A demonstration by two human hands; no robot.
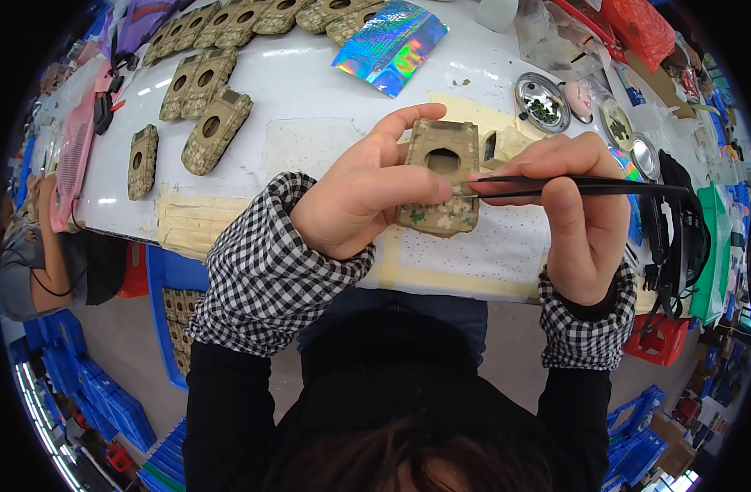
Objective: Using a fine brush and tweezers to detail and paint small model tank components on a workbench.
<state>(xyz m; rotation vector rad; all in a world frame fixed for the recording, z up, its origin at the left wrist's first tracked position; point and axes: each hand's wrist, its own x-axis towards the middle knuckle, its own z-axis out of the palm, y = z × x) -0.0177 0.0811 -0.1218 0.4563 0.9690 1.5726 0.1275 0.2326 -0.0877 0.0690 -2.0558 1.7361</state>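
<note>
My left hand (343, 197) grips a camouflage-patterned toy tank hull (433, 215) with a round hole in its top. The thumb presses on the top just below that hole, and the fingers wrap around the far side. In my right hand (593, 225) is a pair of black tweezers (613, 187), pinched between thumb and fingers. Their tips reach the hull's right side, close to my left thumb. Whether they hold a small piece is too fine to tell. A pale block with a dark slot (500, 148) sits just right of the hull.
Similar hulls (218, 131) stand at the left and along the far edge. A shiny holographic sheet (384, 49) lies beyond my hands. At right are a round metal dish (523, 92) with dark green bits, a black bag (683, 197) and a green tray (712, 254). A person (47, 262) sits at left.
</note>
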